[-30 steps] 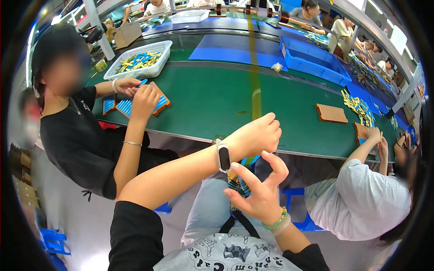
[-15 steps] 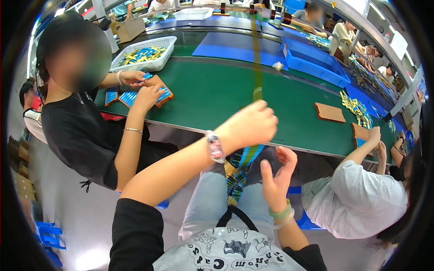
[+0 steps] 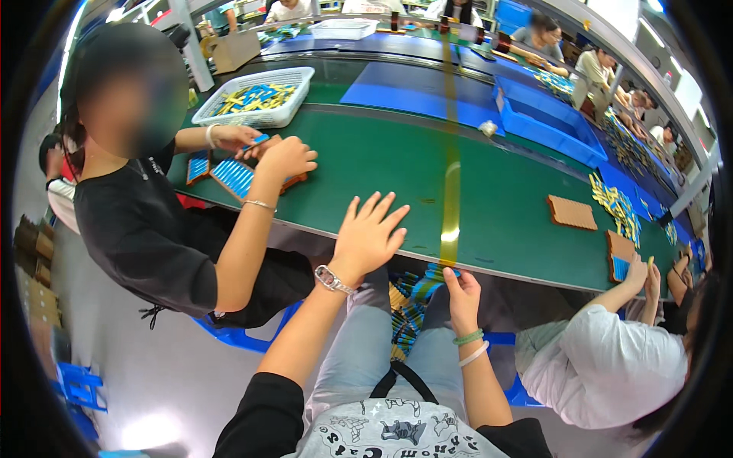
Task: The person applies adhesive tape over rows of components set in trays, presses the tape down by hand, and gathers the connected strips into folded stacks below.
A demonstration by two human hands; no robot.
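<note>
A long strip of translucent amber tape [image 3: 451, 191] runs down over the green table toward its front edge. At the tape's lower end, my right hand [image 3: 462, 298] is closed, thumb and fingers pinching the strip near a bit of blue. My left hand [image 3: 370, 235] is over the table's front edge, left of the tape, its fingers spread and holding nothing. Below the edge, a pile of blue and yellow strip-like pieces [image 3: 408, 317] lies between my legs, partly hidden by the table and my hands.
Co-workers sit close on both sides, handling blue pieces and grooved brown holders. A white basket [image 3: 305, 90] of yellow and blue pieces stands back left, a blue bin [image 3: 553, 126] back right. A brown grooved holder [image 3: 571, 213] lies right on the green table [image 3: 366, 153]. Rolls hang above.
My left hand has moved left, away from the tape, and its fingers have spread. My right hand, open before, now pinches the tape's lower end. The tape shows lower, down to the table's edge.
</note>
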